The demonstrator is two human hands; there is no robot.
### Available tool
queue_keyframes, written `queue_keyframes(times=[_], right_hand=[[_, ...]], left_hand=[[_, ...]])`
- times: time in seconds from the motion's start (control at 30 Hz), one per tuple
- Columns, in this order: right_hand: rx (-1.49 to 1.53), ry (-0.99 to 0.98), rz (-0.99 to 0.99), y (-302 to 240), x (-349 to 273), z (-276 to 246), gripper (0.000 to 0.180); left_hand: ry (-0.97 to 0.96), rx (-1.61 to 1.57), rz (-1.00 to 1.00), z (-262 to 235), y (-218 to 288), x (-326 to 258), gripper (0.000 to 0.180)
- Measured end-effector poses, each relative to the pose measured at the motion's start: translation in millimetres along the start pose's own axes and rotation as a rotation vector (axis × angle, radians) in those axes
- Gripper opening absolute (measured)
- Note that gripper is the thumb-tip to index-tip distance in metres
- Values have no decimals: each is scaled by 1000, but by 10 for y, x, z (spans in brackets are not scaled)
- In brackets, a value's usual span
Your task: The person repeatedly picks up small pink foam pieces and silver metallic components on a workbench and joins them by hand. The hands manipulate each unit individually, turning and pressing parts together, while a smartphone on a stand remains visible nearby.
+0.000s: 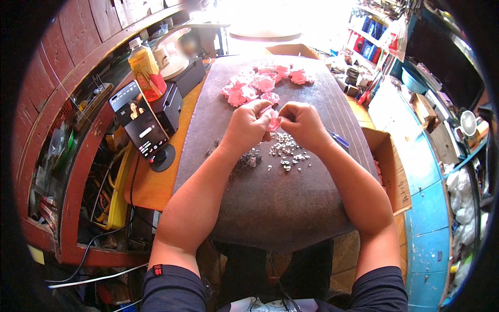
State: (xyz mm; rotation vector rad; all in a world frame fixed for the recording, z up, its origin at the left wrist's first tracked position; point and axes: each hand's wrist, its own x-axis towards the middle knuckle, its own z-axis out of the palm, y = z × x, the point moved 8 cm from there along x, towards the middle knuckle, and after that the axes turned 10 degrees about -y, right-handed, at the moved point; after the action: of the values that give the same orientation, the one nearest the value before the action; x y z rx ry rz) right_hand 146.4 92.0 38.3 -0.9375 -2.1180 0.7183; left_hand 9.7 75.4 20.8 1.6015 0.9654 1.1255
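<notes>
Over the middle of the dark tabletop, my left hand is closed on a pink artificial flower, its petals showing between the two hands. My right hand pinches at the flower's right side; whatever its fingertips may hold is too small or hidden to name. Just beyond the hands lies a heap of similar pink flowers. Below the hands are scattered small whitish, shiny pieces. Next to them, by my left wrist, sits a small pile of dark, thin bits.
A screwdriver-like tool with a blue handle lies beside my right forearm. At the left, a lit phone leans on a round stand near a yellow-and-red bottle. An open cardboard box stands against the table's right side.
</notes>
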Motion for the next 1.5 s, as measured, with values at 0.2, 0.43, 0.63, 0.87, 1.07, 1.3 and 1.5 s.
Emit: queue_keyframes(times=[0.2, 0.43, 0.63, 0.87, 1.07, 1.3, 1.5], right_hand=[[-280, -33, -25, -112, -14, 14, 15], [-623, -43, -58, -292, -50, 71, 17], [-32, -107, -55, 74, 31, -69, 18], [501, -294, 268, 235, 0, 72, 21], [715, -285, 279, 281, -4, 142, 22], [700, -272, 259, 260, 4, 159, 23], [743, -228, 227, 279, 22, 135, 22]], left_hand=[[-12, 73, -8, 29, 3, -14, 32], [-29, 136, 19, 51, 16, -29, 30], [-17, 10, 8, 77, 39, -5, 30], [-13, 18, 27, 28, 123, -50, 30], [-15, 18, 10, 25, 146, -58, 31], [-25, 16, 23, 38, 148, -62, 32], [-33, 25, 58, 16, 93, -14, 34]])
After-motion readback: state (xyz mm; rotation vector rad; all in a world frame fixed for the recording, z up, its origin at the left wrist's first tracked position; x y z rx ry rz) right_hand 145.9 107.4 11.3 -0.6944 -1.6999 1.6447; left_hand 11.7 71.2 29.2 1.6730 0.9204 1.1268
